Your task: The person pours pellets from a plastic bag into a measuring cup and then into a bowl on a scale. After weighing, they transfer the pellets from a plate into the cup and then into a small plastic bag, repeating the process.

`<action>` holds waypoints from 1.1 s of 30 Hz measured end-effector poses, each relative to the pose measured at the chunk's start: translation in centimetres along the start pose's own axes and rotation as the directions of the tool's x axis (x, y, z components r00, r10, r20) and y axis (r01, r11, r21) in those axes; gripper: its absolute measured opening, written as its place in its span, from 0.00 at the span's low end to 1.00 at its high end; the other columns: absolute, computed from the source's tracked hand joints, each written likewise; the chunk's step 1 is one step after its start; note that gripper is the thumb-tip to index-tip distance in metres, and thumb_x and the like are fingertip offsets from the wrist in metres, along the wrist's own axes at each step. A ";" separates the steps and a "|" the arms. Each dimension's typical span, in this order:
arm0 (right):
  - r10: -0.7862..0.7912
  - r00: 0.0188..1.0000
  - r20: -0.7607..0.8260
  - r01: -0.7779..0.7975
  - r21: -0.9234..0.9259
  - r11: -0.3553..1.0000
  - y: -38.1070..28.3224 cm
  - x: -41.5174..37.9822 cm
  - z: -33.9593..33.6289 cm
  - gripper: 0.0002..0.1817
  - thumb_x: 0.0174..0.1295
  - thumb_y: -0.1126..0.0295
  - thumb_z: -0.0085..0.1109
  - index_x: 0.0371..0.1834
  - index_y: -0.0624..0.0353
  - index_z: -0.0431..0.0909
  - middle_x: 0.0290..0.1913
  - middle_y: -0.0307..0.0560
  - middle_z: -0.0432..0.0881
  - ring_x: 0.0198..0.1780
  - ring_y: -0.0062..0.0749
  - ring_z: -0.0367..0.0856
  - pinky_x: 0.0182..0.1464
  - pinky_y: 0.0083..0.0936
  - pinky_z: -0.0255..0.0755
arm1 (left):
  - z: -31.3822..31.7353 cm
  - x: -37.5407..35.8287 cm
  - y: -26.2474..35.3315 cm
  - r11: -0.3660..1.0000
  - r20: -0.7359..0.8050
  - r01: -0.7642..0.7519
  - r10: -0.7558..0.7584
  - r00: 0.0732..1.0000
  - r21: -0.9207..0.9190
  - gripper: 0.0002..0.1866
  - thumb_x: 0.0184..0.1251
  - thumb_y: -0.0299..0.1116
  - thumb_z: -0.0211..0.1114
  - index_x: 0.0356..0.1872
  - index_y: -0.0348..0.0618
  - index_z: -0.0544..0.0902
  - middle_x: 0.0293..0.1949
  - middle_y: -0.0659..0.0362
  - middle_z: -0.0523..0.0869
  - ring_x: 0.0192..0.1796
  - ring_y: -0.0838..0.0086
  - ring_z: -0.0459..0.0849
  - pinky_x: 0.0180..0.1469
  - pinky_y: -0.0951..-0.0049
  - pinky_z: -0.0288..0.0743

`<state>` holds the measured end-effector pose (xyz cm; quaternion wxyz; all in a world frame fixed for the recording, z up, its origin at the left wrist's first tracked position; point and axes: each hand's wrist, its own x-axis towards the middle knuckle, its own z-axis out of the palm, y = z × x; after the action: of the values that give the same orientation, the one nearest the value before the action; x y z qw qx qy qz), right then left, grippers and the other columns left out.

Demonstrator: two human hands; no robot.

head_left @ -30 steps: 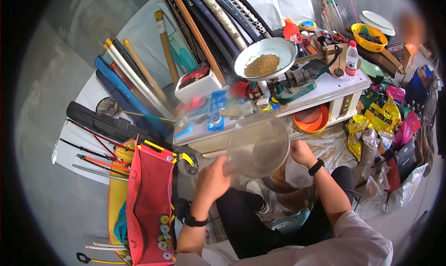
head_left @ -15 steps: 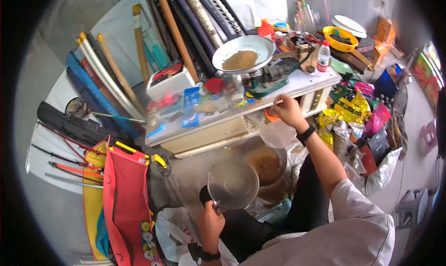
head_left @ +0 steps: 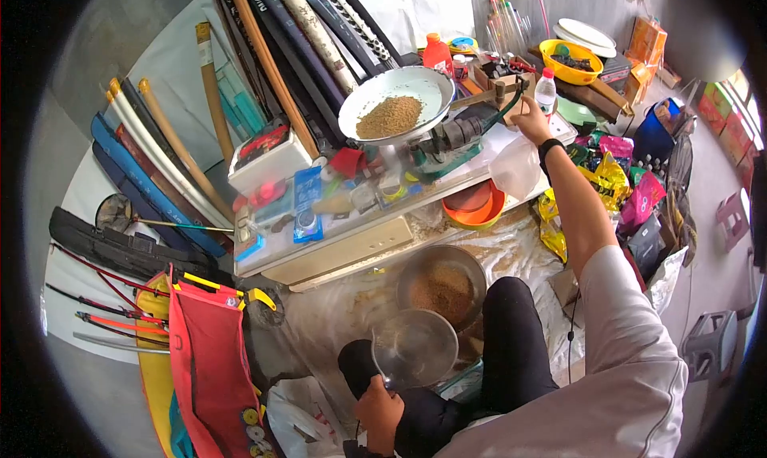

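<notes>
My left hand point(head_left: 379, 411) is closed around the handle of a round metal sieve point(head_left: 415, 348), low in front of my knees. Its rim overlaps a steel bowl point(head_left: 441, 266) of brown grain on the floor. On the bench stands a balance scale point(head_left: 444, 156), its white pan point(head_left: 433, 88) heaped with brown grain point(head_left: 389, 117). My right hand point(head_left: 530, 121) has its fingers pinched at the right end of the scale's beam. A translucent plastic bag point(head_left: 514, 170) hangs from that hand, over the bench's front edge.
Orange bowls point(head_left: 474, 205) sit below the bench edge. A bottle with a red cap point(head_left: 546, 91) stands right of the scale. Colourful packets point(head_left: 609, 182) pile up on the right. A red bag point(head_left: 206, 354) stands at the left, near leaning rod cases point(head_left: 304, 30).
My right hand has risen up and right from the bench's front to the scale's beam end, carrying the translucent bag along. The sieve has dropped lower. The view has turned slightly.
</notes>
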<state>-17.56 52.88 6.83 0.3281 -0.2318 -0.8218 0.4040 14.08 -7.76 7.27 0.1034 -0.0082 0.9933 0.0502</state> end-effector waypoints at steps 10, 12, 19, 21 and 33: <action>-0.018 1.000 0.011 0.019 -0.015 1.000 -2.0 1.7 3.0 0.35 0.56 0.68 0.57 0.70 0.53 0.63 0.42 0.65 0.84 0.47 0.60 0.83 0.51 0.44 0.75 | 3.4 2.0 -0.3 0.980 -0.164 -0.192 0.180 0.970 -0.058 0.12 0.41 0.31 0.69 0.31 0.47 0.79 0.26 0.56 0.85 0.30 0.57 0.86 0.32 0.56 0.77; -0.033 0.999 0.002 0.033 -0.019 0.999 -1.5 1.9 3.9 0.35 0.55 0.69 0.56 0.71 0.53 0.62 0.44 0.67 0.83 0.48 0.62 0.82 0.52 0.45 0.74 | 3.8 2.4 -0.3 0.978 -0.158 -0.197 0.184 0.970 -0.072 0.13 0.41 0.31 0.69 0.32 0.46 0.79 0.26 0.56 0.85 0.29 0.56 0.86 0.32 0.57 0.77; -0.073 0.997 0.040 0.076 -0.097 0.992 -2.7 0.9 3.9 0.37 0.55 0.71 0.58 0.72 0.54 0.60 0.53 0.63 0.82 0.56 0.58 0.80 0.58 0.41 0.73 | 4.3 3.4 0.2 0.974 -0.146 -0.228 0.227 0.963 0.008 0.13 0.40 0.32 0.69 0.31 0.47 0.78 0.25 0.56 0.83 0.28 0.55 0.85 0.32 0.55 0.78; -0.097 0.995 0.031 0.099 -0.081 0.992 -3.0 0.6 4.6 0.37 0.55 0.69 0.58 0.72 0.53 0.60 0.50 0.66 0.82 0.53 0.61 0.80 0.55 0.45 0.73 | 3.8 3.8 0.7 0.965 -0.150 -0.260 0.254 0.955 -0.021 0.14 0.40 0.32 0.69 0.31 0.47 0.78 0.25 0.56 0.83 0.28 0.54 0.85 0.32 0.55 0.78; -0.167 0.978 0.121 0.169 0.000 0.986 -5.5 -1.1 5.7 0.32 0.54 0.67 0.57 0.67 0.50 0.66 0.48 0.62 0.84 0.50 0.61 0.82 0.53 0.46 0.75 | 3.9 5.9 3.1 0.957 -0.065 -0.291 0.291 0.955 -0.004 0.14 0.41 0.34 0.70 0.32 0.48 0.79 0.27 0.56 0.85 0.30 0.56 0.85 0.33 0.54 0.78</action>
<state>-21.65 46.14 8.29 0.3095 -0.1383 -0.8589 0.3838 8.99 -4.36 2.57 0.0629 0.1358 0.9862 0.0715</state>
